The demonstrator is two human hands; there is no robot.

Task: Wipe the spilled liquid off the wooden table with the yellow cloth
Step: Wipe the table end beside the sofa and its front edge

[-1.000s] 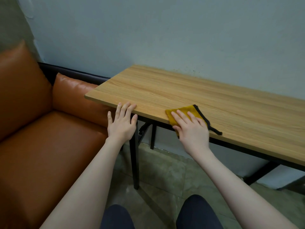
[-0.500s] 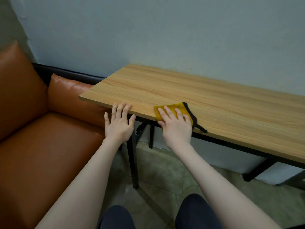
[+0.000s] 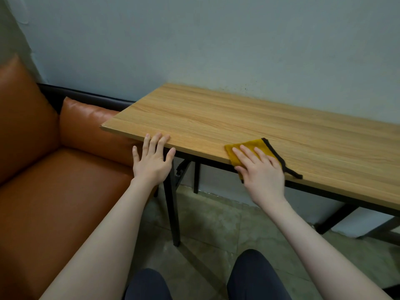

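Wooden table (image 3: 238, 118) beside orange sofa (image 3: 54, 180): right hand (image 3: 263, 169) fingers spread flat on yellow cloth (image 3: 249, 148).

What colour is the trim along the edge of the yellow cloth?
Black: the trim borders the yellow cloth beside the right hand, seen in the head view.

No readable text, label, brand, number or sign anywhere I can see from here: table, cloth, sofa, wall all unmarked.
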